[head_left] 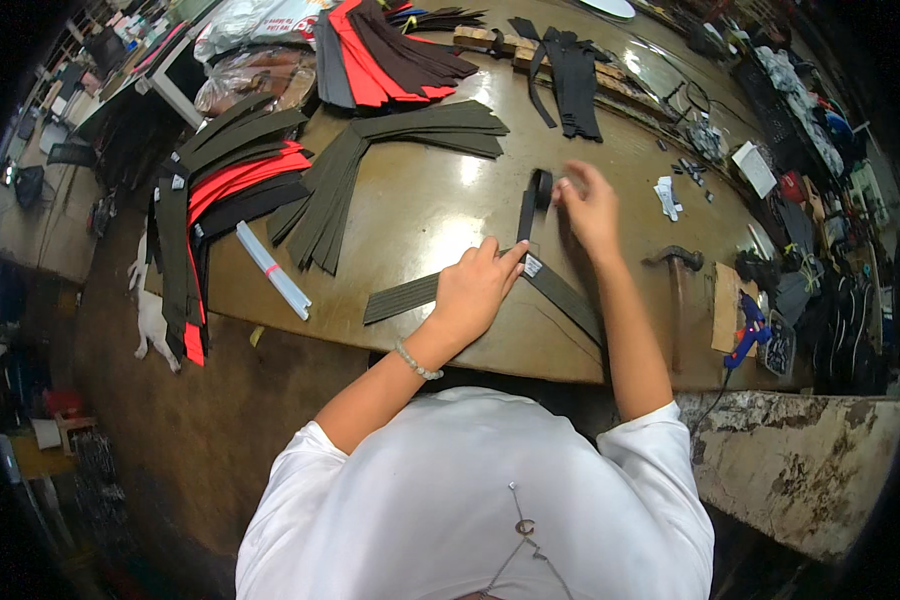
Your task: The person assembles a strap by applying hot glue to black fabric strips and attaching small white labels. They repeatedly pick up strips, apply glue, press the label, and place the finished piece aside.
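A Y-shaped fabric piece lies near the table's front edge, with olive ribbed straps point(568, 305) spreading left and right. A white label sits at its join, and a narrow black strip point(528, 210) runs away from me to a curled loop. My left hand point(473, 290) presses the join down, fingertips bunched over the strap. To the right of the loop is my right hand point(592, 212), thumb and fingers curled toward each other. Something pale and tiny shows at its fingertips; I cannot make it out.
Stacked olive straps point(345, 180), mixed olive and red straps point(185, 220) and a clear plastic bundle point(273, 270) lie left. Black straps point(573, 90) are at the back. Right are a hammer point(679, 300), a blue glue gun point(747, 335) and small labels point(667, 198).
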The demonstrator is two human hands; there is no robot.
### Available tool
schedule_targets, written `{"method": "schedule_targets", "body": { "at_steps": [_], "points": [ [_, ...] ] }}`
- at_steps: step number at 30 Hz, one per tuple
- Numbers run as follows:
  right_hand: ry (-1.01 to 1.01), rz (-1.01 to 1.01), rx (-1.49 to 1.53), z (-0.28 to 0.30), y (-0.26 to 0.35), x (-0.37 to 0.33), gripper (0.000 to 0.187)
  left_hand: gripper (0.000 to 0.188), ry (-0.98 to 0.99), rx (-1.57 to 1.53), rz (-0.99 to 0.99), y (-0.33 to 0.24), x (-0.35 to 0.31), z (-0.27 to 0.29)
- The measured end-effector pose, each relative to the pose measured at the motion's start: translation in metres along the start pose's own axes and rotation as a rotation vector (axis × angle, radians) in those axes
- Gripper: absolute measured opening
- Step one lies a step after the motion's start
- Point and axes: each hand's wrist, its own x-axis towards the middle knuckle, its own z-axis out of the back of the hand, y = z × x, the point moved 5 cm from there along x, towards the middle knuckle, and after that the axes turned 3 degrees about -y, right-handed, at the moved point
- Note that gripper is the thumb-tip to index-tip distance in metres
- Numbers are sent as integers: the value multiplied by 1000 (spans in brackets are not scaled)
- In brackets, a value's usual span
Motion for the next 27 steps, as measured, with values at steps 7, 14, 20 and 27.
{"method": "schedule_targets", "body": {
  "at_steps": [7,14,20,27],
  "points": [
    [-385,-218,-1063,148,-47,-116,51,30,68,-55,-12,3,-2,1],
    [-320,-177,-364,118,33,-140,43,31,60,-395,276,27,3,5],
    [261,-90,-417,28,62,-145,31,29,16,-507,269,35,2,5],
    [349,-138,-426,21,63,-147,40,19,57,-443,257,30,5,3]
  ]
}}
